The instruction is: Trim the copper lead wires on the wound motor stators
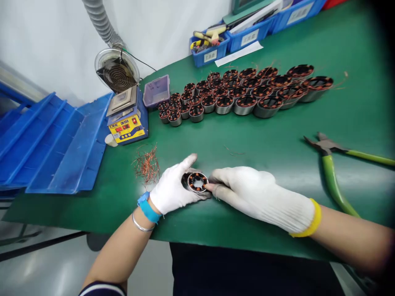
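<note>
A motor stator, a small steel ring with copper windings inside, sits upright to my view in my left hand. That hand wears a white glove; its fingers wrap round the far and near sides, with the thumb raised. My right hand, also gloved, meets the stator's right rim with a bare thumb tip. Its fingers are pinched together, and whatever lies between them is hidden. Left of my left hand is a heap of copper wire clippings. Diagonal cutters with green handles lie open beyond my right forearm.
Several rows of stators stand farther back on the green table. A blue-and-yellow soldering pot unit, a purple tray and a fan are at left. Blue tool bins line the back; blue trays lean left.
</note>
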A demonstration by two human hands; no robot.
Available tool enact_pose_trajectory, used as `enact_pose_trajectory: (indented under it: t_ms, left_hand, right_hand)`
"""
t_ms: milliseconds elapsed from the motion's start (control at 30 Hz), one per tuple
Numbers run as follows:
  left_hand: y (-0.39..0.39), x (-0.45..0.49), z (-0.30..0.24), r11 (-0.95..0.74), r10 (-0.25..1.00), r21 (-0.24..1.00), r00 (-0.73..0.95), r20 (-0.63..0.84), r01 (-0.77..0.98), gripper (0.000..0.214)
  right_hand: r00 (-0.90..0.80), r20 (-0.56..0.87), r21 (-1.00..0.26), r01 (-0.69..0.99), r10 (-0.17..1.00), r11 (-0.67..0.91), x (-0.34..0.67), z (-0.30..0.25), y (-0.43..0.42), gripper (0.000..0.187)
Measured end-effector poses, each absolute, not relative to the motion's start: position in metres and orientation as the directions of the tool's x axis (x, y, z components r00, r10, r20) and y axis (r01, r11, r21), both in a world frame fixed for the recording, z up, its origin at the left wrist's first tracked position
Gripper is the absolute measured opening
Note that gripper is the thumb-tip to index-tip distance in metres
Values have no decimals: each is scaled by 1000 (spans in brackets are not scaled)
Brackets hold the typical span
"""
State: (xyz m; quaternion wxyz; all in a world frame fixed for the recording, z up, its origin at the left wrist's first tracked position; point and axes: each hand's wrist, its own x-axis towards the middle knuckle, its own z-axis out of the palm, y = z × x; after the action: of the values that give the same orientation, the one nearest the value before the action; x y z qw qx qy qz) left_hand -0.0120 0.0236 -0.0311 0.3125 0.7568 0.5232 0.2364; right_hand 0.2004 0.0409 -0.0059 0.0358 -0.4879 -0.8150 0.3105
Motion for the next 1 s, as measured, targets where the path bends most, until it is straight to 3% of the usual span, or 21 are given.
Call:
enact_pose_trajectory:
  t_ms: [133,333,533,733,867,933,1000]
  left_hand:
    - [20,-6,-30,-304,943,671,313,112,676,91]
    - [15,11,-14,-343,935,696,303,186,631,29]
    - [15,18,-15,-492,870,581,392,300,648,22]
    - [14,25,-29,-516,854,492,372,365,702,15]
    - [14,26,-33,-514,854,480,372,364,711,13]
    - [13,26,-34,-500,862,474,364,352,725,12]
    - [12,26,-34,-490,868,472,361,342,733,11]
  right_hand:
    - [-554,-283,-530,771,783,354,201,-9,43,30]
    - [-543,-300,-638,725,785,258,210,-5,51,29]
    - [-503,-320,-704,693,803,153,220,-9,51,35]
    - [-494,-326,-738,666,806,109,226,-9,47,40]
    - [-396,-164,-681,708,903,187,227,-3,55,35]
    - [-321,-104,-638,748,941,185,225,1,62,51]
    - [-401,-223,-650,741,889,171,221,5,70,64]
